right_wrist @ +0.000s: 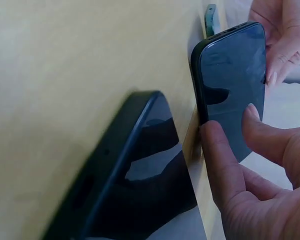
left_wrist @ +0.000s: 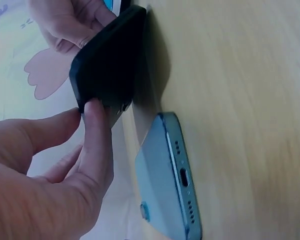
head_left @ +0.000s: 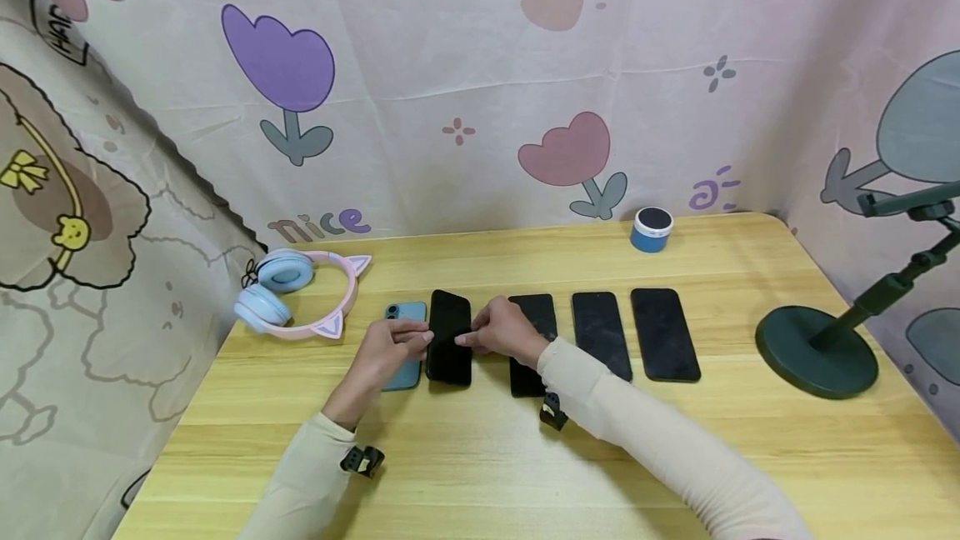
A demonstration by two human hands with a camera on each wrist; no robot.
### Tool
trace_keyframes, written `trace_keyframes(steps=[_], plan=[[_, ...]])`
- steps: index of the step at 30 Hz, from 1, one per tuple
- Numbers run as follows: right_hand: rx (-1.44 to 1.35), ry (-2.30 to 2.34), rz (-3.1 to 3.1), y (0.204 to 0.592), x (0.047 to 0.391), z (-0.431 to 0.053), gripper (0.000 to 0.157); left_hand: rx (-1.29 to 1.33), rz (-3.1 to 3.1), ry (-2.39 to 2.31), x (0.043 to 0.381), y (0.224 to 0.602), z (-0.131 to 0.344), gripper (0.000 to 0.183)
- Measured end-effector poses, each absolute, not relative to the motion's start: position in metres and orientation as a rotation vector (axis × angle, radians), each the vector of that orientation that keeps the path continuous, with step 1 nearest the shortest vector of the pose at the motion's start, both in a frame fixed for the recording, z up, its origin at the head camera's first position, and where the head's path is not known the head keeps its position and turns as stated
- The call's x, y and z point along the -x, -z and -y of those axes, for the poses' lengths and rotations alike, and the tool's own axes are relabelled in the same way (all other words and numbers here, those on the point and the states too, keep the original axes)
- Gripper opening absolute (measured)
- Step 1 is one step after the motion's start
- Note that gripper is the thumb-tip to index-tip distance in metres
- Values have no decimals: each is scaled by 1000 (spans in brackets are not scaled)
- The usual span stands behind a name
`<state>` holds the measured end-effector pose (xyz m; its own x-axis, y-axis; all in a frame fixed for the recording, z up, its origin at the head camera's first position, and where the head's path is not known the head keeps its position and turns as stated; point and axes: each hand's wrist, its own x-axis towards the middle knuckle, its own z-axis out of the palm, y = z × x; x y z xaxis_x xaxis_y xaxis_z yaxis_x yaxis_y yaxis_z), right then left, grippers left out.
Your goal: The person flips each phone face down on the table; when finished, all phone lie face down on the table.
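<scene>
Both hands hold a black smartphone (head_left: 448, 362) by its long edges, screen up. My left hand (head_left: 386, 354) pinches its left edge between thumb and fingers. On the opposite edge, my right hand (head_left: 512, 330) grips it with the thumb over the screen and a finger at the side. In the left wrist view the phone's dark underside shows, raised and tilted above the table. A light blue smartphone (left_wrist: 162, 175) lies back up under my left hand. Just right of the held phone lies another black smartphone (head_left: 531, 369), partly hidden by my right hand and sleeve.
Two more dark phones (head_left: 602, 332) (head_left: 665, 334) lie in the row to the right. Pink-and-blue cat-ear headphones (head_left: 348, 298) rest at the back left. A small blue-and-white jar (head_left: 649, 233) stands at the back edge, and a dark green stand (head_left: 816, 357) at the right.
</scene>
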<state>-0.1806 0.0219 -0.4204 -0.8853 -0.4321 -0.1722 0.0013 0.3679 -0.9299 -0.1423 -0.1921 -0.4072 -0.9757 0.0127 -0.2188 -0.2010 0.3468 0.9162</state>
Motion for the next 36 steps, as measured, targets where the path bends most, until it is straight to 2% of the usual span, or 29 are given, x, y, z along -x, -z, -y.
trace_keyframes(steps=[10, 19, 36], plan=[[354, 1586, -2184, 420, 179, -18, 23, 168, -2283, -1747, 143, 405, 191, 41], [340, 1633, -2099, 418, 178, -17, 45, 147, -2206, -1780, 144, 404, 189, 47], [301, 1697, -1957, 414, 177, -21, 50, 107, -2167, -1815, 147, 407, 181, 43]])
